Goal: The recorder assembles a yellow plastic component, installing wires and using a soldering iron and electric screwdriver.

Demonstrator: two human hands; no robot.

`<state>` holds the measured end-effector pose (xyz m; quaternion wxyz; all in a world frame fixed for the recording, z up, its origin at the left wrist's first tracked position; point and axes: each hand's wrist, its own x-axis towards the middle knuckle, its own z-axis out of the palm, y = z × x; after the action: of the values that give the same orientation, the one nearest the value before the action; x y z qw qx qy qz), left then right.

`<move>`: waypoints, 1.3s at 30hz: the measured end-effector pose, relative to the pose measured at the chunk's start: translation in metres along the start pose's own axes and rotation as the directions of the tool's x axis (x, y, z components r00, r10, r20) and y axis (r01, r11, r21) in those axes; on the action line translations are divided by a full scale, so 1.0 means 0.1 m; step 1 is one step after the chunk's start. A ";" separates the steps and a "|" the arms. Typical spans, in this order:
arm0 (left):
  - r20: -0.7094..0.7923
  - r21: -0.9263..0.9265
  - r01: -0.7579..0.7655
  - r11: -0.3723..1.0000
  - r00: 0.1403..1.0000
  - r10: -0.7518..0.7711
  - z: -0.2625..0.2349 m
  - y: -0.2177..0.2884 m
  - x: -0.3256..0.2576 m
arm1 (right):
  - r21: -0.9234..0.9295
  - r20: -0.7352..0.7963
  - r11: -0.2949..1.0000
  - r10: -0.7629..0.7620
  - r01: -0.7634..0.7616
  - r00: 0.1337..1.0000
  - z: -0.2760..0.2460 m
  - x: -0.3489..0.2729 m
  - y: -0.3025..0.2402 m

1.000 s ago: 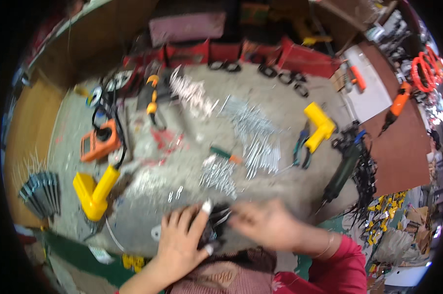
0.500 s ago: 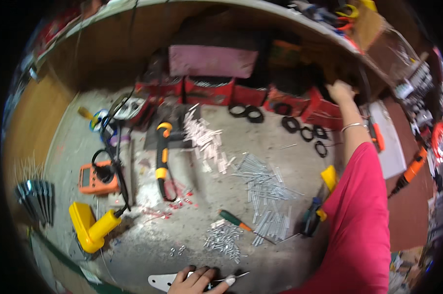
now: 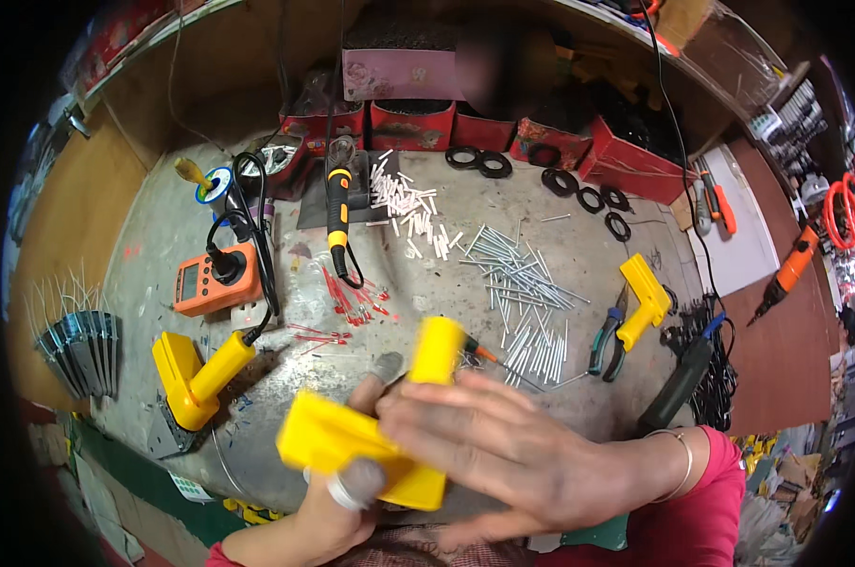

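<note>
My left hand (image 3: 323,520), with grey covers on its thumb and one fingertip, is closed on a yellow plastic housing (image 3: 333,439) low in the middle. The housing has a block-shaped body and a round stub. Across its near right side lie the outstretched fingers of my right hand (image 3: 522,454), touching it, the thumb spread away. Part of the housing is hidden behind these fingers, which are slightly blurred. Just beyond the hands are a screwdriver (image 3: 479,351) with a green and orange handle and a pile of long screws (image 3: 522,274).
A soldering iron (image 3: 338,213) with a yellow-black handle lies beyond, near white sleeves (image 3: 404,203) and red LEDs (image 3: 356,298). At left are an orange meter (image 3: 216,281) and another yellow housing (image 3: 189,392). Pliers (image 3: 607,340), a yellow housing (image 3: 645,300) and red bins (image 3: 635,156) are at right.
My right hand has come back from the far right bins to the near middle. My left hand has left the white plate at the near edge and now holds the yellow housing.
</note>
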<state>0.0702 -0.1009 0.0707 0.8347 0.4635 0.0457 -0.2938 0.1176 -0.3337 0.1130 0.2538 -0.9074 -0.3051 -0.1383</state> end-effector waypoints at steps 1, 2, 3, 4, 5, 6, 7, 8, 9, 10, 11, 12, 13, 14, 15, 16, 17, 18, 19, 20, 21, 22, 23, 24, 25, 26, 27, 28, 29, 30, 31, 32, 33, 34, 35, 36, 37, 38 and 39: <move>0.008 -0.268 -0.009 0.963 1.000 0.012 -0.08 -0.06 0.00 | 0.154 0.017 0.988 -0.012 0.010 1.000 0.00 0.03 -0.05; 0.098 -0.263 0.094 0.960 0.993 -0.070 -0.07 0.11 -0.05 | 0.298 0.049 0.954 -0.013 -0.002 0.999 0.05 0.07 -0.04; 0.054 -0.220 0.024 0.975 0.998 -0.013 -0.10 0.09 -0.09 | 0.307 -0.116 0.929 0.250 -0.205 0.961 0.12 0.19 0.43; 0.009 -0.175 -0.050 0.983 0.999 0.053 -0.13 0.07 -0.11 | 0.099 -0.091 0.924 0.377 -0.369 0.922 0.08 0.35 0.90; -0.047 -0.130 -0.122 0.984 0.992 0.116 -0.10 0.10 -0.14 | -0.411 -0.129 0.856 0.286 -0.314 0.949 0.12 0.20 1.51; -0.036 -0.111 -0.166 0.980 0.986 0.163 -0.17 0.12 -0.16 | -0.648 -0.125 0.734 0.162 -0.204 0.979 0.17 0.00 1.98; -0.022 -0.093 -0.177 0.980 0.984 0.176 -0.21 0.14 -0.18 | -0.723 -0.041 0.643 0.326 -0.254 0.944 0.19 -0.16 2.24; -0.024 -0.071 -0.196 0.978 0.981 0.195 -0.24 0.16 -0.19 | -0.786 0.028 0.553 0.480 -0.277 0.877 0.22 -0.19 2.38; -0.044 -0.072 -0.209 0.975 0.978 0.206 -0.30 0.19 -0.23 | -0.780 0.039 0.568 0.463 -0.262 0.885 0.29 -0.10 2.35; -0.043 -0.081 -0.143 0.986 0.989 0.140 -0.37 0.20 -0.29 | -0.747 0.043 0.602 0.467 -0.282 0.883 0.34 -0.05 2.27; -0.036 -0.092 -0.074 0.993 0.997 0.071 -0.43 0.21 -0.33 | -0.714 0.045 0.630 0.476 -0.305 0.878 0.36 0.01 2.20; -0.046 -0.100 -0.075 0.992 0.996 0.070 -0.47 0.20 -0.34 | -0.713 0.057 0.637 0.472 -0.295 0.880 0.41 0.09 2.14; -0.042 -0.075 -0.069 0.995 0.997 0.066 -0.49 0.19 -0.35 | -0.568 0.000 0.695 0.536 -0.441 0.844 0.49 0.20 2.07; -0.025 -0.049 -0.054 0.997 0.998 0.053 -0.51 0.18 -0.36 | -0.403 -0.047 0.709 0.616 -0.579 0.786 0.55 0.28 1.97; -0.025 -0.052 -0.046 0.998 0.999 0.045 -0.52 0.17 -0.36 | -0.353 0.074 0.657 0.729 -0.666 0.681 0.58 0.41 1.90; 0.001 -0.044 -0.048 0.998 0.999 0.048 -0.51 0.18 -0.35 | -0.353 0.071 0.653 0.733 -0.670 0.677 0.62 0.48 1.87; 0.026 -0.035 -0.051 0.998 0.998 0.052 -0.51 0.19 -0.34 | -0.395 0.130 0.633 0.756 -0.666 0.641 0.66 0.53 1.85; 0.028 -0.031 -0.049 0.998 0.998 0.050 -0.52 0.20 -0.35 | -0.436 0.187 0.614 0.777 -0.658 0.601 0.68 0.56 1.83; 0.019 -0.012 -0.060 0.998 0.998 0.060 -0.52 0.19 -0.37 | -0.466 0.193 0.604 0.783 -0.646 0.592 0.69 0.58 1.81; 0.009 0.008 -0.072 0.997 0.997 0.072 -0.53 0.19 -0.40 | -0.465 0.197 0.604 0.783 -0.647 0.590 0.69 0.59 1.81; 0.007 0.008 -0.069 0.998 0.998 0.069 -0.53 0.18 -0.43 | -0.469 0.200 0.614 0.774 -0.635 0.600 0.67 0.58 1.81; -0.004 0.003 -0.078 0.997 0.997 0.078 -0.54 0.16 -0.44 | -0.472 0.206 0.626 0.762 -0.620 0.613 0.66 0.58 1.82; -0.013 -0.002 -0.087 0.996 0.996 0.087 -0.54 0.14 -0.46 | -0.442 0.220 0.638 0.758 -0.631 0.614 0.64 0.55 1.82; -0.016 -0.001 -0.088 0.996 0.996 0.088 -0.54 0.13 -0.48 | -0.439 0.221 0.641 0.756 -0.630 0.615 0.59 0.49 1.82; -0.007 -0.018 -0.100 0.995 0.995 0.100 -0.54 0.12 -0.50 | -0.377 0.114 0.657 0.732 -0.653 0.671 0.54 0.42 1.83; -0.012 -0.036 -0.112 0.993 0.994 0.112 -0.55 0.09 -0.54 | -0.307 0.013 0.684 0.699 -0.662 0.715 0.56 0.44 1.71; -0.032 -0.043 -0.131 0.990 0.991 0.130 -0.61 0.03 -0.55 | -0.155 0.073 0.722 0.689 -0.674 0.721 0.50 0.41 1.57; -0.062 -0.043 -0.132 0.990 0.990 0.129 -0.66 -0.01 -0.57 | 0.002 0.143 0.740 0.666 -0.673 0.733 0.37 0.45 1.15; -0.053 0.100 -0.179 0.979 0.981 0.185 -0.66 -0.02 -0.57 | -0.027 0.144 0.860 0.507 -0.509 0.850 0.31 0.42 0.71; -0.033 0.235 -0.207 0.950 0.975 0.221 -0.74 -0.08 -0.47 | -0.055 0.154 0.940 0.342 -0.338 0.927 0.35 0.34 0.33; 0.028 0.187 -0.222 0.957 0.975 0.221 -0.74 -0.13 -0.46 | -0.060 0.158 0.986 0.162 -0.154 0.974 0.32 0.27 -0.04; 0.030 0.253 -0.242 0.937 0.970 0.242 -0.69 -0.12 -0.43 | -0.081 0.156 0.996 0.044 -0.032 0.987 0.32 0.23 -0.39; -0.004 0.198 -0.255 0.946 0.965 0.261 -0.66 -0.18 -0.49 | -0.031 0.188 0.999 0.016 -0.011 0.982 0.34 0.20 -0.69; -0.016 0.142 -0.275 0.951 0.960 0.280 -0.62 -0.22 -0.50 | 0.010 0.141 0.998 -0.059 0.058 0.988 0.37 0.20 -0.90; -0.043 0.151 -0.242 0.959 0.967 0.251 -0.58 -0.25 -0.47 | 0.040 0.094 0.992 -0.121 0.118 0.988 0.37 0.17 -1.02; -0.073 0.158 -0.210 0.965 0.972 0.223 -0.55 -0.24 -0.46 | 0.048 0.086 0.993 -0.116 0.112 0.989 0.33 0.16 -1.06; -0.095 0.080 -0.158 0.984 0.982 0.165 -0.50 -0.21 -0.48 | 0.089 0.024 0.987 -0.139 0.137 0.990 0.28 0.16 -1.08; -0.093 0.088 -0.158 0.983 0.982 0.166 -0.49 -0.21 -0.48 | 0.130 -0.039 0.977 -0.163 0.167 0.986 0.23 0.17 -1.09; -0.049 0.067 -0.190 0.979 0.980 0.193 -0.50 -0.22 -0.48 | 0.121 -0.057 0.981 -0.146 0.152 0.988 0.17 0.14 -1.07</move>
<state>0.0285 -0.0480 0.0428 0.8428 0.4993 0.0148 -0.2003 0.0633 -0.2445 0.1444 0.3060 -0.8609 -0.3740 -0.1590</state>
